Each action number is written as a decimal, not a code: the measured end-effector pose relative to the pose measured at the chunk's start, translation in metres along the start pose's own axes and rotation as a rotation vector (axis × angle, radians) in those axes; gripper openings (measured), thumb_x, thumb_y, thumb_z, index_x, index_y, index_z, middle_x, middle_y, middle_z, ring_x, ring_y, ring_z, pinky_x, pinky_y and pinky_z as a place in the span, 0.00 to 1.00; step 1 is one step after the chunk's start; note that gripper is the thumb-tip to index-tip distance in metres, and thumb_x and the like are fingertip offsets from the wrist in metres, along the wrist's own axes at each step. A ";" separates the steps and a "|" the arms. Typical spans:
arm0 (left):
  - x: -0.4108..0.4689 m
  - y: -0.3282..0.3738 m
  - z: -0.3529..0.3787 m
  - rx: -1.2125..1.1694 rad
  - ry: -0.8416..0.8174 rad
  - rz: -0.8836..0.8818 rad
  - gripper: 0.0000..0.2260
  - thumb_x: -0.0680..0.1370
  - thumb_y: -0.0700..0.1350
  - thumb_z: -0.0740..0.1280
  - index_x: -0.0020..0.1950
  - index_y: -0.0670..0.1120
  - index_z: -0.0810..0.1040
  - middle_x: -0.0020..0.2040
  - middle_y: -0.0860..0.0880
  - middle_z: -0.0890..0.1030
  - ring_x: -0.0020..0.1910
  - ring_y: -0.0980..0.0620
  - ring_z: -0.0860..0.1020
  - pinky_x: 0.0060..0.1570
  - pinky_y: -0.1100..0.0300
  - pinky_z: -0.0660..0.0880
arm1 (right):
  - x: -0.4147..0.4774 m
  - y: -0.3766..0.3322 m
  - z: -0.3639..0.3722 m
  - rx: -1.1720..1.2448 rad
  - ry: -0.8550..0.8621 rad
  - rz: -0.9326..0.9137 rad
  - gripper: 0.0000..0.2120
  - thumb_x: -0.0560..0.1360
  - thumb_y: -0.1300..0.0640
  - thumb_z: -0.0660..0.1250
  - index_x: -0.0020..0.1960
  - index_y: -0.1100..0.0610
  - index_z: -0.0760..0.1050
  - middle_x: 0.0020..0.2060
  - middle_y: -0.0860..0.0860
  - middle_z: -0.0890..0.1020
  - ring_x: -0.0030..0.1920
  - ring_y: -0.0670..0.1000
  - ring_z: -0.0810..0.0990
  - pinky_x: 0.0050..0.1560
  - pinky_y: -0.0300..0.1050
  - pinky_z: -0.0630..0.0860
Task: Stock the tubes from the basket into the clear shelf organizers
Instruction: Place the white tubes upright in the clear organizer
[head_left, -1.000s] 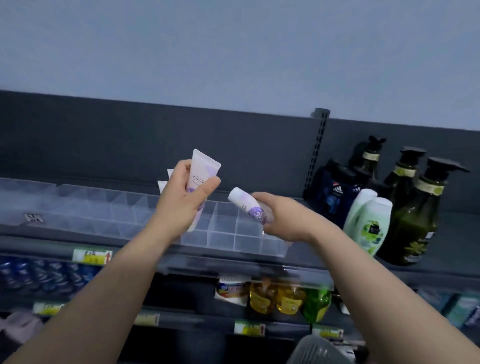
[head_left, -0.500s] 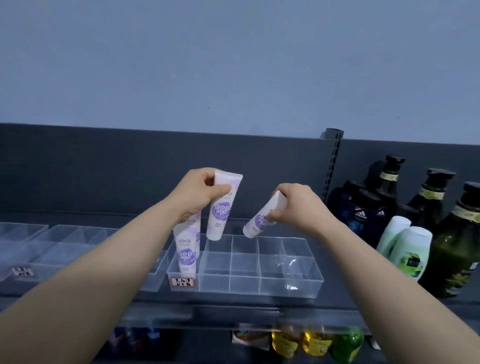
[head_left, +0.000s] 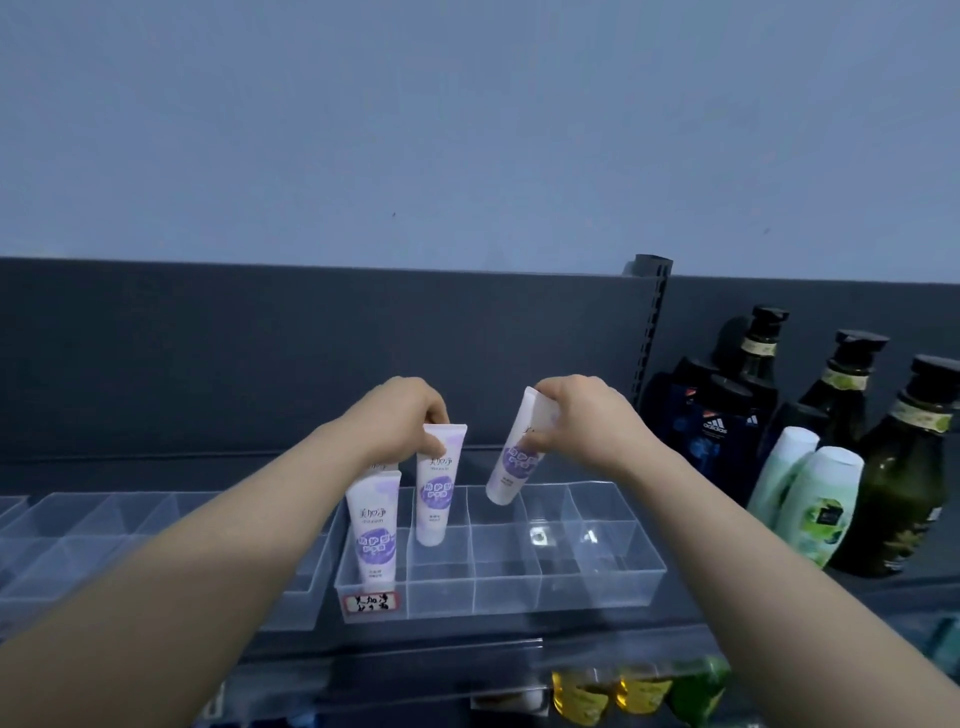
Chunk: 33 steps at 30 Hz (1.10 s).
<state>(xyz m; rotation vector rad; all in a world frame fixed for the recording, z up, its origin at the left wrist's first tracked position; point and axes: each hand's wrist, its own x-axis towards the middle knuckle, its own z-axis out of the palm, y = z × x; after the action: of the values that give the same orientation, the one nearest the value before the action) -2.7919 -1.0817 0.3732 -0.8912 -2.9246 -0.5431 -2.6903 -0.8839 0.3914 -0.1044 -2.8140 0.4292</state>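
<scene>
The shelf (head_left: 737, 597) carries a clear organizer (head_left: 597, 577) at centre, more organizers (head_left: 104, 525) to the left and bottles (head_left: 904, 467) at right. The left hand (head_left: 400, 415) pinches the top of a tube (head_left: 436, 488), upright and cap down, its lower end inside the far cell of the second column. The right hand (head_left: 587, 415) pinches a tilted tube (head_left: 517, 457), its cap just above the third column's far cell. One tube (head_left: 373, 525) stands in the near left cell above a label (head_left: 371, 603), with what may be another behind. Early going, I judge: most cells show nothing. The basket is out of view, so what remains is unknown.
</scene>
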 end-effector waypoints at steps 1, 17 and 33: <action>0.001 -0.001 0.002 0.000 -0.007 0.007 0.08 0.68 0.47 0.77 0.43 0.52 0.80 0.43 0.55 0.81 0.42 0.53 0.80 0.45 0.54 0.79 | 0.000 -0.001 0.000 -0.002 0.002 0.004 0.15 0.66 0.49 0.73 0.36 0.55 0.68 0.33 0.48 0.75 0.35 0.52 0.74 0.33 0.45 0.69; -0.011 -0.015 -0.007 0.091 0.035 0.055 0.16 0.75 0.55 0.68 0.61 0.51 0.77 0.55 0.54 0.81 0.53 0.53 0.78 0.55 0.54 0.75 | -0.011 -0.040 0.000 0.076 -0.098 -0.096 0.10 0.64 0.51 0.73 0.37 0.53 0.72 0.33 0.48 0.77 0.35 0.51 0.74 0.35 0.47 0.72; -0.085 -0.019 -0.004 0.248 0.330 0.022 0.13 0.78 0.56 0.58 0.53 0.52 0.79 0.51 0.54 0.80 0.50 0.50 0.76 0.53 0.55 0.71 | -0.020 -0.056 0.051 -0.045 -0.269 -0.161 0.04 0.69 0.56 0.67 0.40 0.54 0.72 0.37 0.52 0.77 0.40 0.57 0.76 0.36 0.47 0.72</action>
<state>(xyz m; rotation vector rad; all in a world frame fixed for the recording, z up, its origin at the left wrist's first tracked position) -2.7321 -1.1430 0.3594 -0.7242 -2.6062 -0.2834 -2.6878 -0.9541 0.3559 0.1833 -3.0654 0.3658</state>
